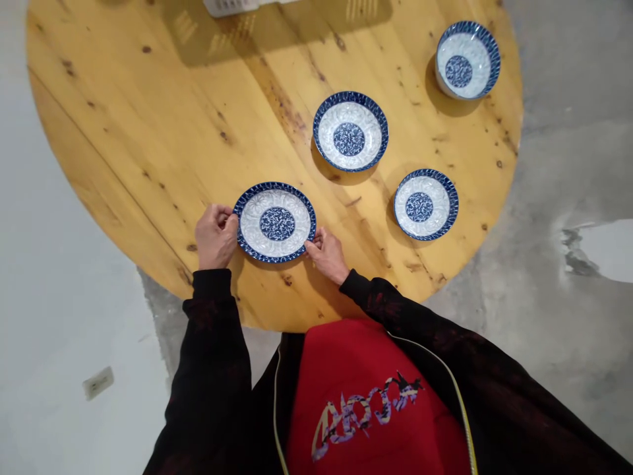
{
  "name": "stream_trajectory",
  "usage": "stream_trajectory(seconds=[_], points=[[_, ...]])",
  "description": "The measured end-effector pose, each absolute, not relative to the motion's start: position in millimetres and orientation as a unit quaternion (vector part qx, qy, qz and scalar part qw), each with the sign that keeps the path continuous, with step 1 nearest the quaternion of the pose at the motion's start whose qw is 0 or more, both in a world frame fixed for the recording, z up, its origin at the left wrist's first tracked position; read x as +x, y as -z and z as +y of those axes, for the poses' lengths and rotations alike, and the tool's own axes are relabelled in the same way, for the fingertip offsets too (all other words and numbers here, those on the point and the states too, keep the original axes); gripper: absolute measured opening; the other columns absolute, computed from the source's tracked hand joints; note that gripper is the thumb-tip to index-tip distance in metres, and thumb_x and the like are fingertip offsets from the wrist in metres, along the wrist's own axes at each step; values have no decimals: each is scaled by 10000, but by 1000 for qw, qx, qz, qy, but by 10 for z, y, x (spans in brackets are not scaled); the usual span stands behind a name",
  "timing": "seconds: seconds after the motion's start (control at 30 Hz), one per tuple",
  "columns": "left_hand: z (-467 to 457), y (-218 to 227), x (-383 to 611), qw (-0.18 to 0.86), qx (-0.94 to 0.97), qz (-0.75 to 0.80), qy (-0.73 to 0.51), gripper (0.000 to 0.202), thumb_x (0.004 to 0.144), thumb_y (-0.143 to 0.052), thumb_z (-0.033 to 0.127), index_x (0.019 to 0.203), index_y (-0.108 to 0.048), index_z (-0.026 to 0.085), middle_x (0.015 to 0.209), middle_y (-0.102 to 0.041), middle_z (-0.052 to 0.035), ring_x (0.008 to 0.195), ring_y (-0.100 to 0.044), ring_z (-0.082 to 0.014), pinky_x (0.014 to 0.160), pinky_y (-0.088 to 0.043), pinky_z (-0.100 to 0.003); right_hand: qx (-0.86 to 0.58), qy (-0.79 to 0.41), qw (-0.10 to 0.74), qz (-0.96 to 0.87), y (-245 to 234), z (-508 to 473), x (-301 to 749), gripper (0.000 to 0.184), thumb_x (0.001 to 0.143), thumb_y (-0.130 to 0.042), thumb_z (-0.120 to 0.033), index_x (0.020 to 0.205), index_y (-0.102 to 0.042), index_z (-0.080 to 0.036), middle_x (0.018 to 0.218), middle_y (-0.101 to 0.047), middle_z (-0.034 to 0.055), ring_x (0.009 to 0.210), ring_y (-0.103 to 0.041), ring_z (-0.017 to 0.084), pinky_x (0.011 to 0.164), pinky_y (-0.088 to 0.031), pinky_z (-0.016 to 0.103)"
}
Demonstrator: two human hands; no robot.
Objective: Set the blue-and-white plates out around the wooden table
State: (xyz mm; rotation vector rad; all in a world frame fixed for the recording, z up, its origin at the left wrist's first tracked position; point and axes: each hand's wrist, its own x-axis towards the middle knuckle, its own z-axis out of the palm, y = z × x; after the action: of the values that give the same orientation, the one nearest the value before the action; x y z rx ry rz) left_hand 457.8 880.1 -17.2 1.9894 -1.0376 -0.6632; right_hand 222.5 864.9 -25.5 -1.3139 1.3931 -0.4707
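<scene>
A blue-and-white patterned plate (277, 223) is between my two hands near the front of the table. My left hand (216, 236) grips its left rim, the fingers curled closed. At the lower right rim, my right hand (326, 253) pinches the edge between thumb and fingers. Whether the plate rests on the wood or is slightly raised, I cannot tell. Up and to the right sits a second blue-rimmed plate (350, 132), deeper in look. Further right is a smaller blue-rimmed dish (426, 204), apart from both hands.
A deep blue-rimmed bowl (467, 61) stands near the right edge of the round wooden table (163, 132). Part of a white container (232, 5) shows at the far edge of the view, casting a shadow. Grey floor (564, 165) lies beyond the table.
</scene>
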Motion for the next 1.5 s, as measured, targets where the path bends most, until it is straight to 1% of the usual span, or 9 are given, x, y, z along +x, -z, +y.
stream_trajectory(seconds=[0.23, 0.43, 0.7, 0.83, 0.93, 1.03, 1.17, 1.27, 1.5], points=[[8788, 170, 4617, 377, 787, -417, 253, 66, 773, -557, 236, 819, -573, 192, 609, -499, 71, 557, -438, -85, 550, -348, -214, -542, 212, 567, 582, 306, 8727, 2308, 105, 789, -569, -207, 846, -482, -214, 680, -614, -23, 672, -629, 166, 665, -504, 287], [8745, 215, 4614, 399, 779, -406, 263, 76, 752, -557, 210, 825, -577, 199, 653, -551, 68, 588, -492, -94, 579, -384, -228, -543, 210, 564, 585, 344, 8743, 2327, 114, 796, -573, -204, 832, -465, -215, 658, -619, -29, 616, -620, 150, 641, -511, 280], [8759, 272, 4612, 405, 778, -403, 262, 68, 751, -555, 219, 810, -573, 191, 645, -537, 52, 569, -478, -99, 553, -370, -224, -540, 221, 562, 587, 307, 8749, 2314, 117, 784, -583, -204, 827, -474, -211, 642, -618, -34, 593, -622, 140, 630, -518, 276], [8774, 276, 4619, 383, 788, -416, 243, 74, 735, -553, 224, 799, -574, 192, 646, -534, 41, 590, -495, -111, 575, -398, -227, -524, 221, 563, 600, 291, 8770, 2332, 115, 785, -569, -199, 815, -458, -209, 634, -624, -27, 597, -633, 147, 641, -528, 288], [8793, 270, 4637, 383, 783, -421, 251, 77, 739, -557, 240, 797, -574, 193, 649, -533, 36, 607, -508, -114, 594, -423, -224, -507, 236, 579, 593, 292, 8790, 2338, 135, 795, -578, -243, 815, -449, -209, 638, -618, -23, 603, -639, 147, 622, -532, 279], [8813, 256, 4695, 406, 764, -406, 295, 97, 763, -565, 284, 790, -570, 191, 659, -546, 26, 610, -528, -106, 582, -438, -214, -484, 262, 608, 571, 280, 8814, 2310, 201, 796, -612, -329, 828, -456, -206, 667, -610, -14, 604, -643, 144, 573, -530, 257], [8915, 204, 4831, 452, 758, -331, 334, 190, 801, -550, 381, 823, -551, 193, 788, -637, -20, 637, -599, -103, 536, -458, -197, -458, 283, 631, 559, 217, 8904, 2146, 295, 786, -630, -433, 884, -488, -194, 706, -619, 4, 582, -638, 140, 545, -540, 261], [9129, 160, 4920, 472, 775, -290, 303, 197, 802, -536, 387, 823, -536, 192, 853, -670, -43, 669, -640, -102, 523, -471, -179, -442, 281, 639, 564, 157, 9041, 1917, 354, 773, -644, -482, 920, -499, -195, 733, -640, 14, 583, -641, 142, 537, -547, 267], [9983, 112, 4734, 440, 828, -236, 253, 177, 798, -515, 354, 827, -560, 186, 838, -697, -39, 683, -669, -102, 554, -498, -172, -402, 261, 653, 587, 183, 9408, 1360, 350, 725, -677, -483, 881, -559, -194, 732, -645, 26, 570, -639, 141, 504, -543, 264]])
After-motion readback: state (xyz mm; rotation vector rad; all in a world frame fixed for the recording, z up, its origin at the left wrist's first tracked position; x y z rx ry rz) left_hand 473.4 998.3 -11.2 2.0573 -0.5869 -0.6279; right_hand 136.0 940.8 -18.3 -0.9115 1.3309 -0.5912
